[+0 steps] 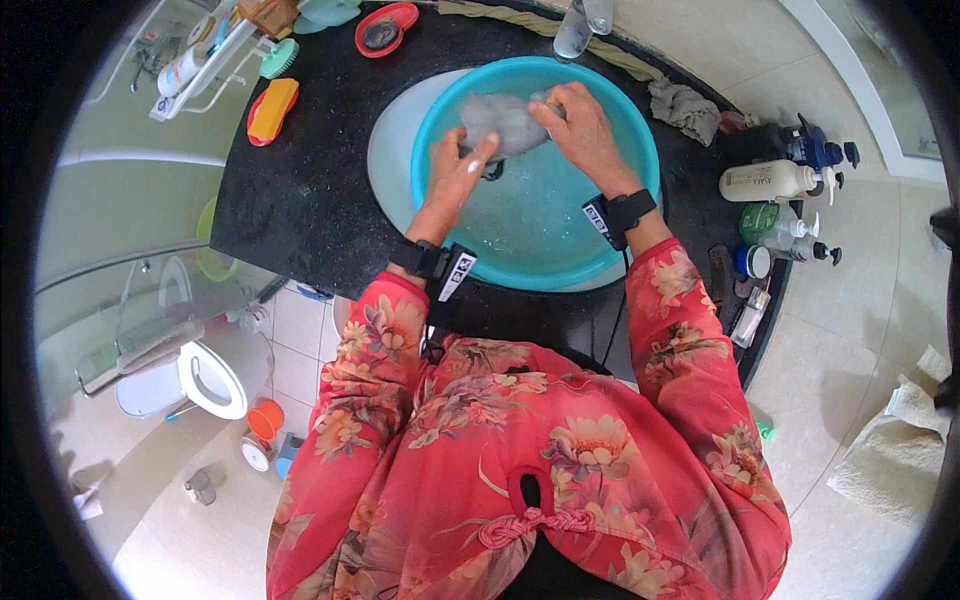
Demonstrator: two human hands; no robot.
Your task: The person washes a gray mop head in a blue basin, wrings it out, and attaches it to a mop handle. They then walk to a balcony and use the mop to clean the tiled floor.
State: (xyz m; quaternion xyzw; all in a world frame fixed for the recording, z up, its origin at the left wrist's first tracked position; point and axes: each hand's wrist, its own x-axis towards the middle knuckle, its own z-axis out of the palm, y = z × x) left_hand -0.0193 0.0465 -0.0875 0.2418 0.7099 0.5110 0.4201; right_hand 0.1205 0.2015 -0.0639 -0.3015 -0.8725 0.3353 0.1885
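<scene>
A turquoise plastic basin (536,279) with water in it stands on the white sink (390,154) before me. Over the water, a wet grey cloth (501,124) is stretched between my two hands. My left hand (459,166) holds its lower left part between thumb and fingers, with a whitish spot, perhaps foam, on the thumb. The upper right end of the cloth is gripped in my right hand (576,124), near the basin's far rim. A small dark part shows under the cloth; what it is I cannot tell. The faucet (574,34) is just beyond the basin.
On the black counter (300,202) lie a yellow bar (274,109) on a red dish, a second red dish (386,28), and a crumpled grey rag (684,111). Pump bottles (765,181), a blue jar (752,261) and a comb (718,274) line the right edge. A rack (214,64) stands left.
</scene>
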